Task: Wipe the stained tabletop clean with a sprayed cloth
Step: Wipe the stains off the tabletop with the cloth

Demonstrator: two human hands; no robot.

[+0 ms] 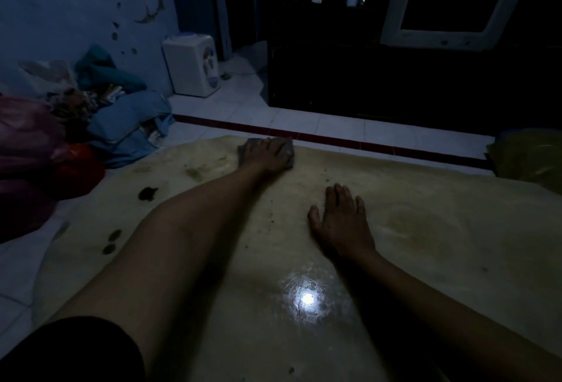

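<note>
1. The tabletop (425,244) fills the near view; its dark stains (148,193) lie left and nearer than the cloth.
2. Right hand (342,220) rests flat, open, holding nothing.
3. Left hand (267,153) presses the cloth (289,150) flat at the far edge, closest to those stains.

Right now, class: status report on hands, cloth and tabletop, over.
Left hand pressing cloth at far edge. Right hand flat, empty. Tabletop still stained: dark spots at left. Nothing blocking.
</note>
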